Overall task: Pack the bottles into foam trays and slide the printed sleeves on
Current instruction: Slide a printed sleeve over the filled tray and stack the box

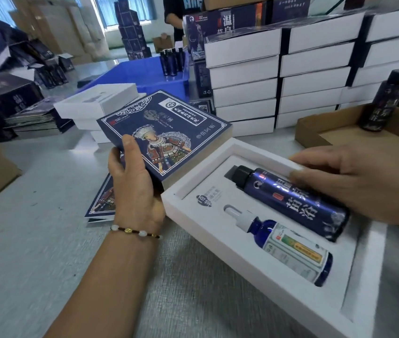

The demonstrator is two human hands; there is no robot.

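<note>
Sleeve point(166, 132) in left hand point(135, 189), right hand point(354, 184) on tall bottle point(291, 201)

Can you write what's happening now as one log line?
left hand: holds printed sleeve | right hand: presses tall bottle | foam tray: both bottles in

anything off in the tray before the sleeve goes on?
Nothing stands out. The tall dark blue bottle and the small blue dropper bottle both lie in the white foam tray. The printed blue sleeve looks undamaged.
</note>
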